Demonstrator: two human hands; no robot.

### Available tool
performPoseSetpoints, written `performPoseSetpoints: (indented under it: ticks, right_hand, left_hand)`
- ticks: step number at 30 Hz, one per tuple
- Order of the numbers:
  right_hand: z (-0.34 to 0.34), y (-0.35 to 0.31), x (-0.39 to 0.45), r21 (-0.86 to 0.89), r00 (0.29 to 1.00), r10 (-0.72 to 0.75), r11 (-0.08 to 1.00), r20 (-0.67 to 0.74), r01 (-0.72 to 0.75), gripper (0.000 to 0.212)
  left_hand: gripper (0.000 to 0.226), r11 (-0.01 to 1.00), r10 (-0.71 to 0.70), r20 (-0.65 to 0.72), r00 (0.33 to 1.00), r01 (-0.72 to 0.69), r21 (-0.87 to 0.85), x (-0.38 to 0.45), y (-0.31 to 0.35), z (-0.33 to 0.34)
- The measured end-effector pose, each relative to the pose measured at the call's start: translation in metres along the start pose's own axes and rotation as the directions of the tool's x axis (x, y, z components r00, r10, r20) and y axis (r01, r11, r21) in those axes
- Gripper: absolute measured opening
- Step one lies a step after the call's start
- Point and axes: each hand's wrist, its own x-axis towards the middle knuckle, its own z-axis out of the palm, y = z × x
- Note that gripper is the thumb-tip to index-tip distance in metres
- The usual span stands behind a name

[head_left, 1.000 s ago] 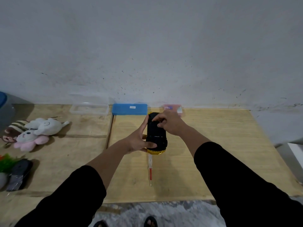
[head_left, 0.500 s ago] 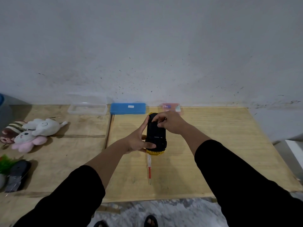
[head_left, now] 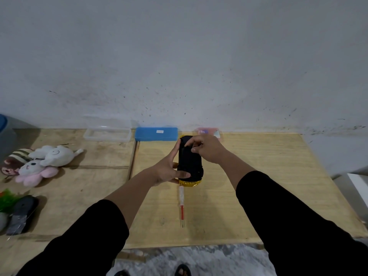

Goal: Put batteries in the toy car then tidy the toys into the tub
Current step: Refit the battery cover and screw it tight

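I am watching the toy car, which is being held belly-up over the middle of the wooden table, its black underside facing me and a gold body edge showing at the end nearest me. I am using the car as my reference for everything else. The left hand is wrapping the car's left flank, fingers reaching along the side and the thumb pressing across the near end, so it is clamping the car. The right hand is resting on the far end of the underside, its fingertips curling down onto the black plastic; I cannot tell whether it is pinching anything small there. Just nearer me than the car, a screwdriver with a clear and red shaft is lying on the table, pointing away from the car. Beyond the car, against the wall, a blue box is sitting, with a clear tub further left of it and a pink pack just behind the right hand. Well to the left of the car a heap of plush toys is lying, and nearer me than those a dark toy beside something green.
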Motion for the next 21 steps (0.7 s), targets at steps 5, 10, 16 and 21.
performPoseSetpoints:
  ticks: [5, 10, 16, 21]
  right_hand:
    - [-0.0023, -0.0054, 0.0009, -0.01, 0.999, -0.018, 1.0, -0.03, 0.018, 0.024]
    - [0.0019, -0.0079, 0.0059, -0.125, 0.996, -0.03, 0.992, -0.089, 0.019, 0.027]
    - [0.0062, -0.005, 0.0084, -0.222, 0.98, -0.077, 0.974, -0.184, 0.035, 0.025]
    - [0.0043, -0.0075, 0.006, -0.276, 0.967, -0.111, 0.96, -0.23, 0.045, 0.026]
  left_hand:
    - [0.118, 0.999, 0.019, -0.021, 1.0, -0.019, -0.036, 0.0004, 0.0007, -0.0012]
    - [0.117, 0.998, 0.043, -0.042, 0.998, -0.045, -0.052, 0.0008, 0.0038, -0.0012]
    - [0.118, 0.995, 0.079, -0.045, 0.996, -0.082, -0.062, -0.0017, 0.004, -0.0068]
    - [0.118, 0.992, 0.098, -0.053, 0.994, -0.102, -0.068, -0.0033, 0.0037, -0.0075]
